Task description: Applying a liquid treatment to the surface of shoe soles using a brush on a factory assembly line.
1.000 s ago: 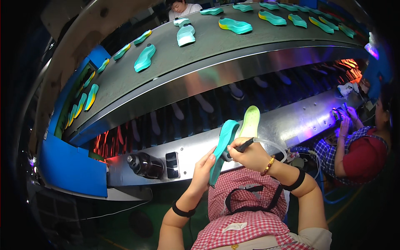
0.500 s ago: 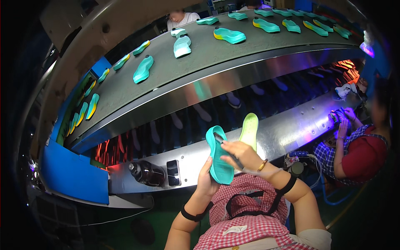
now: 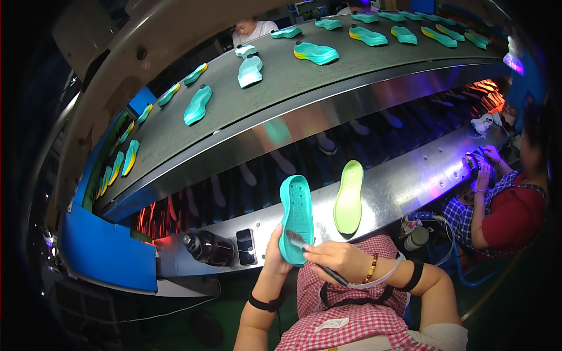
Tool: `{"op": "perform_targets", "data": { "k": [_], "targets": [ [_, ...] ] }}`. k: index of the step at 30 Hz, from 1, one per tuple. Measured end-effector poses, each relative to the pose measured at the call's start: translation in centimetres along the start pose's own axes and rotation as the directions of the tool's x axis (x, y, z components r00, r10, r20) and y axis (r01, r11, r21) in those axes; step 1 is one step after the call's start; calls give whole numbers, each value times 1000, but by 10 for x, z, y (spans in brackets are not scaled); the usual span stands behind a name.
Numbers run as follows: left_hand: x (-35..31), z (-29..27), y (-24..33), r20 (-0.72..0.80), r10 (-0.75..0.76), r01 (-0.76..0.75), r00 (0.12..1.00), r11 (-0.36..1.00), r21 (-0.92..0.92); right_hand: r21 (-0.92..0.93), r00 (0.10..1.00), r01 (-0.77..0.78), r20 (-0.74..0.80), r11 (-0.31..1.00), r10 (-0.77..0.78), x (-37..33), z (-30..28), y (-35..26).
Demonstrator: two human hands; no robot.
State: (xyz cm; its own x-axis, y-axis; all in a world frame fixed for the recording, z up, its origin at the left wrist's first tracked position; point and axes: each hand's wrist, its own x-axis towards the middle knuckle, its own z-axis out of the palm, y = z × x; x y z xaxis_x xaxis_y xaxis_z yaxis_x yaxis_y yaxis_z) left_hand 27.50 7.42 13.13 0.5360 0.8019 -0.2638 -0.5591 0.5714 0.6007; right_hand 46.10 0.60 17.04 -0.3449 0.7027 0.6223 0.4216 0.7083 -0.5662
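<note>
My left hand (image 3: 275, 253) grips the near left edge of a teal shoe sole (image 3: 298, 205), which stands tilted with its hollow inner side toward me. Several small holes show in the far part of that hollow. In my right hand (image 3: 342, 260) is a brush (image 3: 296, 238) with dark bristles and a dark handle, a thin clear tube running back from it along the wrist. The bristles are at the near end of the hollow. To the right, a light green sole (image 3: 349, 199) lies on the metal ledge, apart from both hands.
Beyond the ledge (image 3: 404, 175), a belt (image 3: 228, 111) carries several teal and yellow soles (image 3: 316, 54). A dark bottle (image 3: 209, 248) and a phone-like black object (image 3: 246, 246) sit at left. A co-worker (image 3: 503, 210) works at right; another person (image 3: 253, 30) is behind the belt.
My right hand has brought the brush from the far end of the teal sole to its near end. The held sole has shifted slightly left. The whole view has shifted a little.
</note>
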Motion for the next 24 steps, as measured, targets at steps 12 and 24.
{"op": "perform_targets", "data": {
  "k": [12,24],
  "targets": [
    [-12,34,-3,156,-35,57,987,989,-138,211,894,-295,-285,932,347,26,-45,24],
    [-3,36,0,185,20,-18,983,1000,-11,191,900,-237,-326,953,289,13,-25,18]
  ]
}}
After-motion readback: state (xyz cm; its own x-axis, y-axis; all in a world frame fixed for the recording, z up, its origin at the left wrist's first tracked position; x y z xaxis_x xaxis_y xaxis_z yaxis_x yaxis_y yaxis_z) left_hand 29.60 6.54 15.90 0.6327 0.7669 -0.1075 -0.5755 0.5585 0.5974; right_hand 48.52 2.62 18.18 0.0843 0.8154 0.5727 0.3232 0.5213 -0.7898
